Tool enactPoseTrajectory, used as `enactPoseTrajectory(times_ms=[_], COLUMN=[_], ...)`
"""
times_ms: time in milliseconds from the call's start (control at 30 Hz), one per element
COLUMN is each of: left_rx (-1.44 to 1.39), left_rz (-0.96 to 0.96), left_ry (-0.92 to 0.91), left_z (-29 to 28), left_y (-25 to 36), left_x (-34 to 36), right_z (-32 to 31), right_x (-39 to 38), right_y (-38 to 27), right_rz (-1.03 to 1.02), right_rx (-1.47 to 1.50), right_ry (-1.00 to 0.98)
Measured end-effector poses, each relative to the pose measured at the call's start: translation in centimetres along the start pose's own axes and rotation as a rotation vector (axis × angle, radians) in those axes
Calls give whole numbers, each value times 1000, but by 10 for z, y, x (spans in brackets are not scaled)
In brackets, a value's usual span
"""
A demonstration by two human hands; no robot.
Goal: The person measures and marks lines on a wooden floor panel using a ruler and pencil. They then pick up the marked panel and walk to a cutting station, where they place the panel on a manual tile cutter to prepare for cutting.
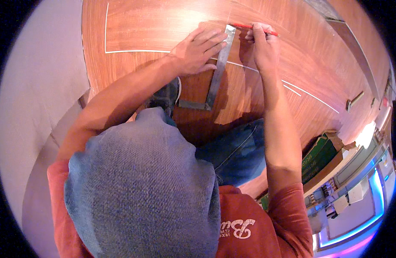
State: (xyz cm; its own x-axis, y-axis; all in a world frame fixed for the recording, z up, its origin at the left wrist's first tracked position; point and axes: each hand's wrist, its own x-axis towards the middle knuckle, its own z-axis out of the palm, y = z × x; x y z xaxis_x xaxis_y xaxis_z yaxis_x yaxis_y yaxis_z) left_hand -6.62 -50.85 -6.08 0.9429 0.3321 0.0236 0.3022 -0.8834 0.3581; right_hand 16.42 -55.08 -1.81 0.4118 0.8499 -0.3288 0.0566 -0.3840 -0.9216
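Red pencil (244,26) sits pinched in right hand (266,46), left hand (195,51) splayed against steel square (219,71): likely marking, next stroke needing it steady.

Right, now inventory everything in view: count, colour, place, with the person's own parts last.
Wood-grain surface: 1, reddish brown, beneath the square
L-shaped square: 1, silver-grey, upper centre
Pencil: 1, red, near the square's top
Lines: several, white, across the surface
Hammer-like tool: 1, brownish, right
Carton: 1, green-brown, right
Light strips: several, blue and pink, lower right
Wall: 1, pale grey, left
Background items: blurred, uncountable, lower right
Shirt: 1, red, lower edge
Jeans: 1 pair, blue, lower centre
Forearms: 2, bare, either side
Left hand: 1, bare, on the square
Right hand: 1, bare, gripping the pencil
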Motion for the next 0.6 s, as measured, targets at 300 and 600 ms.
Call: enactPoseTrajectory(times_ms=[300, 600], left_rx=[-9, 4], left_rz=[2, -21], left_ry=[6, 10], left_z=[1, 0], left_y=[-2, 1], left_x=[0, 2], right_z=[2, -9], right_x=[0, 3], right_y=[-1, 20], right_rz=[-11, -213], right_rx=[-130, -420], right_ry=[6, 29])
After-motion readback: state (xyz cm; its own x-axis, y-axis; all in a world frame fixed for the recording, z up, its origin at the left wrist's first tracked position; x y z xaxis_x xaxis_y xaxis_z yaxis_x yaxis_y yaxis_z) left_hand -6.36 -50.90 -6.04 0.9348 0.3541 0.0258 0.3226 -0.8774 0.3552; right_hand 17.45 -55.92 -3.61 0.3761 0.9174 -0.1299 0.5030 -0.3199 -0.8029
